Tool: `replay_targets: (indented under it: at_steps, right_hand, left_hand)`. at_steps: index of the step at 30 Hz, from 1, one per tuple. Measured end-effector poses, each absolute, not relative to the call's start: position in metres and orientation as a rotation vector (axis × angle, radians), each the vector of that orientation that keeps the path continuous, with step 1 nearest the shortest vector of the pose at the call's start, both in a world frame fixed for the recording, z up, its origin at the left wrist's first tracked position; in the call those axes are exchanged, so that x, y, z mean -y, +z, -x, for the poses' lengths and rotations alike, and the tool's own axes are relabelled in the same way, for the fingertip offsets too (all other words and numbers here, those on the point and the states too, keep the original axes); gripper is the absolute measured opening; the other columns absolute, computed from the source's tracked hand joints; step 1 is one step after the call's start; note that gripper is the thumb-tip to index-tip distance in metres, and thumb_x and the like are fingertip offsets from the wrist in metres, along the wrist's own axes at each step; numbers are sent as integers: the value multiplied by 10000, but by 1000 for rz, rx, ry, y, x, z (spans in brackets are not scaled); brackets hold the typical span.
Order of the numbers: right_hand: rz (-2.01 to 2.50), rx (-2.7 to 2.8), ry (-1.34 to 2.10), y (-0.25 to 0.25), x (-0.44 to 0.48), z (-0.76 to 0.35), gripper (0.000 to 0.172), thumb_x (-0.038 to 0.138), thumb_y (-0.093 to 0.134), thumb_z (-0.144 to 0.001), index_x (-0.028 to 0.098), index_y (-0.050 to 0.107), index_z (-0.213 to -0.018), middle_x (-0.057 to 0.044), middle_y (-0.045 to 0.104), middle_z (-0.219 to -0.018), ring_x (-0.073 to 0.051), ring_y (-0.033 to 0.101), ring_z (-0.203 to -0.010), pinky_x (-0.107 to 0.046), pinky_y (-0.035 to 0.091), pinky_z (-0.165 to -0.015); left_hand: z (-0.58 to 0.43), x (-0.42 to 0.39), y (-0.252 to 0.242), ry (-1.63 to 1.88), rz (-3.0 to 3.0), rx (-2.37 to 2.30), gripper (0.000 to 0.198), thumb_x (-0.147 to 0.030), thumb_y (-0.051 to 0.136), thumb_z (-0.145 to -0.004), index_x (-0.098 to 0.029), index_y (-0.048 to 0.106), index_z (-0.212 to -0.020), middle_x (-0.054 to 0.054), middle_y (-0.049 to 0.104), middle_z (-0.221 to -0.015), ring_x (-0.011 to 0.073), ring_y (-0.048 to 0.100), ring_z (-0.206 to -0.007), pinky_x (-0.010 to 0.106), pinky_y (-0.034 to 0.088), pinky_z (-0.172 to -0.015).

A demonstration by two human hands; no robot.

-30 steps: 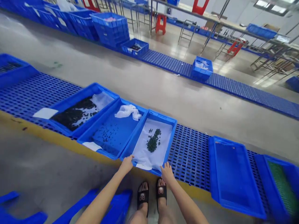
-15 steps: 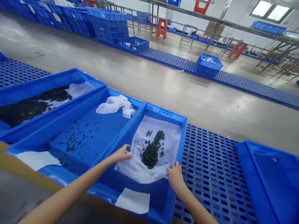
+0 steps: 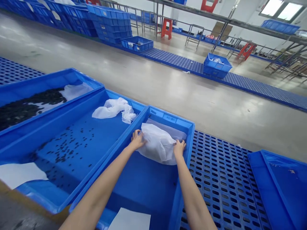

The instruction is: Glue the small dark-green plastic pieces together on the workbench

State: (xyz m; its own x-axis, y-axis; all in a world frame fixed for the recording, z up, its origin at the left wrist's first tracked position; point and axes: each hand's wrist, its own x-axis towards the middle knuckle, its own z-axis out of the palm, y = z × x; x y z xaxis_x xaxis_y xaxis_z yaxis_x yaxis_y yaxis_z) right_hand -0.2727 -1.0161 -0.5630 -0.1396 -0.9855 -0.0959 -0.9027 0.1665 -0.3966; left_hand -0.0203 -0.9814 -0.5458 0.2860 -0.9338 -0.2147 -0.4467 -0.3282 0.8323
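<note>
A thin white cloth [image 3: 158, 145] lies folded over on itself in the far half of a blue bin [image 3: 144, 172]. The dark pieces it carried are hidden beneath the fold. My left hand [image 3: 137, 140] grips the cloth's left side, fingers bent round it near the bin wall. At the right side my right hand [image 3: 179, 148] pinches the cloth's other edge. A white paper sheet [image 3: 130, 219] rests at the bin's near end.
The middle bin [image 3: 96, 137] holds scattered dark pieces and a crumpled white cloth [image 3: 115, 109]. Further left, another bin [image 3: 43, 80] contains many dark pieces. Blue slotted flooring [image 3: 216, 172] and another blue bin [image 3: 283, 188] lie to the right.
Both hands have moved away from me, carrying the cloth's near edge up and over. The dark pieces on the cloth are now covered, and the bin's blue floor shows in front.
</note>
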Motion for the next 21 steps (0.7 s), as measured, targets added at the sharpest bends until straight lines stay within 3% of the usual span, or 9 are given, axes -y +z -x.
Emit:
replay_targets:
  at_steps: [2, 3, 7, 10, 14, 21]
  right_hand:
    - [1776, -2111, -513, -571, 1008, 271, 216, 184, 452, -892, 148, 631, -1007, -138, 598, -1128, -267, 521, -1060, -437, 402, -926]
    - [1778, -2088, -599, -571, 1005, 271, 246, 165, 418, -885, 141, 636, -995, -149, 613, -1077, -278, 524, -1039, -435, 403, -915]
    - [1864, -1884, -924, -552, 995, 275, 300, 176, 350, -893, 163, 642, -960, -124, 637, -1004, -248, 556, -998, -377, 436, -889]
    - [1947, -1697, -1092, -510, 982, 282, 318, 185, 331, -894, 178, 647, -935, -99, 642, -985, -210, 598, -950, -316, 476, -810]
    - [2025, -1511, -1221, -418, 962, 293, 312, 188, 359, -879, 181, 670, -900, -82, 652, -911, -194, 633, -829, -289, 494, -694]
    - [2195, -1204, -1289, -177, 945, 284, 262, 233, 444, -889, 195, 703, -891, -67, 681, -890, -189, 656, -846, -303, 523, -752]
  left_hand:
    - [29, 982, -554, -886, -1944, 1185, 473, -287, 676, -588, -201, 645, -1052, 139, 448, -1363, 396, 249, -1343, 514, 300, -1022]
    - [32, 983, -556, -878, -1949, 1164, 454, -271, 666, -601, -194, 641, -1047, 148, 478, -1329, 389, 293, -1322, 506, 318, -1008]
    - [36, 981, -546, -952, -1856, 1134, 272, -209, 638, -596, -181, 652, -866, 71, 663, -890, 277, 590, -947, 370, 454, -836]
    - [36, 961, -510, -993, -1716, 1130, 154, -254, 626, -611, -175, 636, -743, 8, 645, -701, 195, 595, -714, 291, 473, -695]
    - [36, 917, -427, -949, -1581, 1077, 111, -281, 584, -632, -176, 604, -660, 5, 635, -662, 169, 586, -665, 264, 471, -648]
    - [14, 823, -221, -761, -1533, 924, 110, -266, 539, -696, -212, 587, -614, 56, 679, -798, 212, 626, -797, 324, 492, -775]
